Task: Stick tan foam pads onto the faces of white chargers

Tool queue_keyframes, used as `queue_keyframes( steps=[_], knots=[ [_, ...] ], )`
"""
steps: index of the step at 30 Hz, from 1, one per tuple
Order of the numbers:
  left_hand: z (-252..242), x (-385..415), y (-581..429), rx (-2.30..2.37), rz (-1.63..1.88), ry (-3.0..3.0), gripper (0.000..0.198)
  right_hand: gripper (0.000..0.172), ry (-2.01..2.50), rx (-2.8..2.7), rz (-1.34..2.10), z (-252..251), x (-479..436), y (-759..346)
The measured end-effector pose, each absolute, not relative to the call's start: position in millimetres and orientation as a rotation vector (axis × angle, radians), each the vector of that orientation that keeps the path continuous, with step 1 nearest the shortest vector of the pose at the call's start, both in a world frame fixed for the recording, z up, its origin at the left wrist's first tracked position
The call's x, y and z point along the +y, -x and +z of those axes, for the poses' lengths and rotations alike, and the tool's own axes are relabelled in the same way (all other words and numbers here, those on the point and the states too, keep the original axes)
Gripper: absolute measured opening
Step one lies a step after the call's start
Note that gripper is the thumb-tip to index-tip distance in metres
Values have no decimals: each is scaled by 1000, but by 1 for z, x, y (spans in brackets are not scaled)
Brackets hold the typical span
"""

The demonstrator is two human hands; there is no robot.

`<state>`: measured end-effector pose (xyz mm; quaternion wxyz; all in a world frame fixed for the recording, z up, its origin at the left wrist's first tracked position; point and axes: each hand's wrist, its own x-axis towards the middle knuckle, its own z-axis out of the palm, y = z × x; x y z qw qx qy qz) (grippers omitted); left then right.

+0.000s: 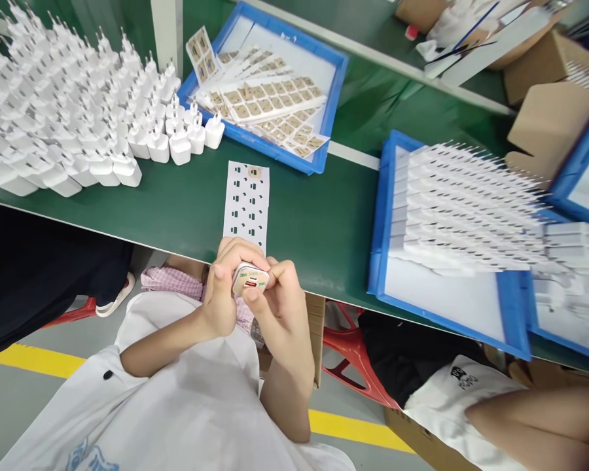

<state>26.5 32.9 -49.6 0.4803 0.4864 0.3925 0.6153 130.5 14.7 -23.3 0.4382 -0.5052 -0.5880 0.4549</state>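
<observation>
Both my hands hold one white charger plug (250,277) just below the green table's near edge. My left hand (223,288) wraps its left side, fingers closed round it. My right hand (279,297) pinches its right side, thumb pressed on the face that shows a beige sticker and an orange port. Just above my hands a white backing sheet (247,199) lies on the table, most of its sticker places bare and one beige sticker left at its top.
Many white charger plugs (69,104) stand in rows at the left. A blue tray (267,85) holds sheets of beige stickers. A second blue tray (451,216) at the right holds rows of chargers. Another person's arm (535,418) shows at the bottom right. A cardboard box (550,124) sits far right.
</observation>
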Motion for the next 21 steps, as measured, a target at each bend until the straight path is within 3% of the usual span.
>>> queue_keyframes(
  steps=[3, 7, 10, 21],
  knots=[
    [-52, 35, -27, 982, 1486, -1227, 73, 39, 1132, -1384, 1330, -27, 22, -136],
    [-58, 36, -31, 970, 1579, -1453, 73, 51, 1302, -1325, 1142, -27, 27, -130],
    [-62, 35, -33, 985, 1674, -1564, 71, 48, 1426, -1394, 1001, -25, 30, -126],
    [-74, 41, -31, 1015, 1544, -1300, 69, 49, 1294, -1289, 1164, -43, 36, -128]
  ],
)
